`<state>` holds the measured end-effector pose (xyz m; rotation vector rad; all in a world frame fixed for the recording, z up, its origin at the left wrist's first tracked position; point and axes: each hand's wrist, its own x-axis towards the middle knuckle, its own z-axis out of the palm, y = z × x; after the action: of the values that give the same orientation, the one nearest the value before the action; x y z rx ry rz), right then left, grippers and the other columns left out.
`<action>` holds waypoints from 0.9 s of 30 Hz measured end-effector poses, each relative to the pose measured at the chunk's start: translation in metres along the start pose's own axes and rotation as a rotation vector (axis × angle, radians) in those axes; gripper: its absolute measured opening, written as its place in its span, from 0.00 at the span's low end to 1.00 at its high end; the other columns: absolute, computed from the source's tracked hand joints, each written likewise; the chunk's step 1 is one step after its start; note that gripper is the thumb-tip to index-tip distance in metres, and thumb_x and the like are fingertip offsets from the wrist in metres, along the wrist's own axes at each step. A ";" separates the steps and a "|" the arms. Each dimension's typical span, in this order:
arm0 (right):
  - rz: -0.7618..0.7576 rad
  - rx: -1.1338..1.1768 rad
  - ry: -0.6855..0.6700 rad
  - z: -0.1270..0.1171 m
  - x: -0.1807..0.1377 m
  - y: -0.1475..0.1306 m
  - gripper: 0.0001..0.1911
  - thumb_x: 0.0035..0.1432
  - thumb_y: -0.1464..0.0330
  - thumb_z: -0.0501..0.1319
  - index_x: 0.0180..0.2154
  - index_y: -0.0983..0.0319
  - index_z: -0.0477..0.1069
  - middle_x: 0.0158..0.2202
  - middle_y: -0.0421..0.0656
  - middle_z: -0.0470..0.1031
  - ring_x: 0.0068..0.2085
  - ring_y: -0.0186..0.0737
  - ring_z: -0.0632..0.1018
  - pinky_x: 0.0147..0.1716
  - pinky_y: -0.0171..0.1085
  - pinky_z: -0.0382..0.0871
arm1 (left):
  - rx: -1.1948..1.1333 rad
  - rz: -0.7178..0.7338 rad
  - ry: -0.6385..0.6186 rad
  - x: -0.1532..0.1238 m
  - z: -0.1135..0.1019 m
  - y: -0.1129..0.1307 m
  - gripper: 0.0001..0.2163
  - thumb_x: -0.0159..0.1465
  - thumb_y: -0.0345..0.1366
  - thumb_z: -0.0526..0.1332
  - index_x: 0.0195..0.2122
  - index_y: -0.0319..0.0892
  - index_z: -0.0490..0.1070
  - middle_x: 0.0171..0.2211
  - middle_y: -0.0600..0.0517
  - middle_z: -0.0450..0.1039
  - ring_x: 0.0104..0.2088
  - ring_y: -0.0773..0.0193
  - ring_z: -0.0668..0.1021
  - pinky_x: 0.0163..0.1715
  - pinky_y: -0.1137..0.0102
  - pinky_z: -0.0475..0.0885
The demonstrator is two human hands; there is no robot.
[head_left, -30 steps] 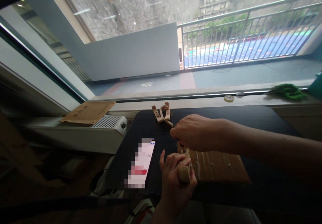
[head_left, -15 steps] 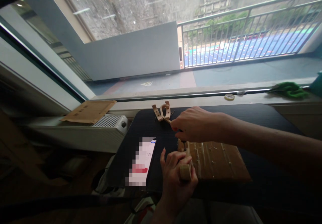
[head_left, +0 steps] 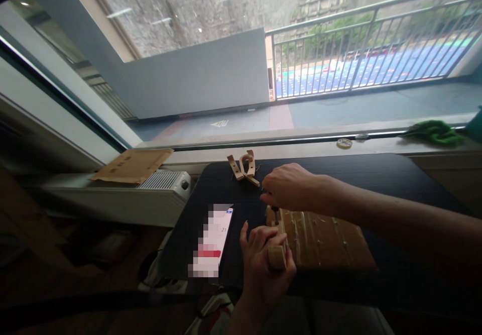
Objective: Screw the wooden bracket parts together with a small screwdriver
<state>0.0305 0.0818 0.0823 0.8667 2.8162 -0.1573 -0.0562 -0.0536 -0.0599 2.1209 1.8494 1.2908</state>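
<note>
My left hand [head_left: 263, 254] is closed around a light wooden piece [head_left: 277, 257], with its squared end showing between thumb and fingers. It presses the piece against the left end of a taped cardboard box [head_left: 324, 239]. Above, my right hand [head_left: 289, 187] is curled round the top of an upright screwdriver [head_left: 276, 216]. Its dark shaft points down to the wood just beyond my left fingers. The tip's exact contact and most of the handle are hidden. Several loose wooden parts [head_left: 246, 166] lie past my right fingertips, with small dark screws beside them.
A phone [head_left: 220, 239] with a lit screen lies on the dark table [head_left: 241, 199], left of my hands. Along the windowsill are a tape roll [head_left: 344, 143] and a green cloth [head_left: 433, 133]. A brown envelope [head_left: 133, 165] rests on the white radiator [head_left: 169, 182] at left.
My right hand has turned slightly and shifted a little to the right, exposing more of the screwdriver and the loose wooden parts. My left hand keeps its hold.
</note>
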 end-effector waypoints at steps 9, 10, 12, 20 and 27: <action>-0.247 -0.050 -0.134 -0.018 -0.013 -0.013 0.07 0.51 0.76 0.58 0.33 0.67 0.74 0.28 0.47 0.74 0.31 0.39 0.74 0.28 0.34 0.61 | 0.008 0.003 -0.013 -0.002 0.001 -0.002 0.11 0.54 0.29 0.59 0.38 0.46 0.71 0.37 0.53 0.71 0.41 0.60 0.74 0.59 0.48 0.47; -0.251 -0.049 -0.135 -0.017 -0.012 -0.014 0.07 0.52 0.77 0.57 0.33 0.67 0.74 0.27 0.48 0.74 0.32 0.39 0.75 0.28 0.34 0.61 | 0.009 0.000 -0.019 -0.002 0.001 -0.002 0.11 0.54 0.29 0.59 0.38 0.46 0.71 0.37 0.53 0.71 0.41 0.60 0.74 0.59 0.48 0.47; -0.247 -0.038 -0.112 -0.012 -0.009 -0.013 0.08 0.52 0.77 0.57 0.32 0.67 0.74 0.28 0.49 0.75 0.32 0.40 0.75 0.28 0.34 0.62 | 0.005 -0.005 -0.017 -0.002 0.000 -0.002 0.11 0.54 0.29 0.59 0.38 0.46 0.70 0.37 0.53 0.71 0.41 0.60 0.74 0.59 0.48 0.47; -0.027 -0.001 -0.028 -0.002 -0.005 -0.007 0.16 0.59 0.62 0.52 0.36 0.67 0.74 0.32 0.52 0.76 0.35 0.45 0.76 0.28 0.37 0.64 | 0.025 0.010 0.005 -0.003 0.002 -0.004 0.11 0.54 0.29 0.59 0.38 0.46 0.70 0.37 0.53 0.72 0.41 0.60 0.74 0.59 0.48 0.49; -0.160 -0.036 -0.031 -0.023 -0.017 -0.008 0.09 0.52 0.68 0.59 0.35 0.64 0.75 0.30 0.46 0.75 0.30 0.40 0.73 0.27 0.37 0.61 | 0.033 0.010 -0.011 -0.005 0.003 -0.005 0.12 0.54 0.29 0.59 0.39 0.46 0.70 0.38 0.52 0.70 0.42 0.60 0.74 0.59 0.48 0.48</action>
<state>0.0368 0.0693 0.1085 0.6257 2.8487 -0.1410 -0.0576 -0.0550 -0.0675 2.1509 1.8713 1.2573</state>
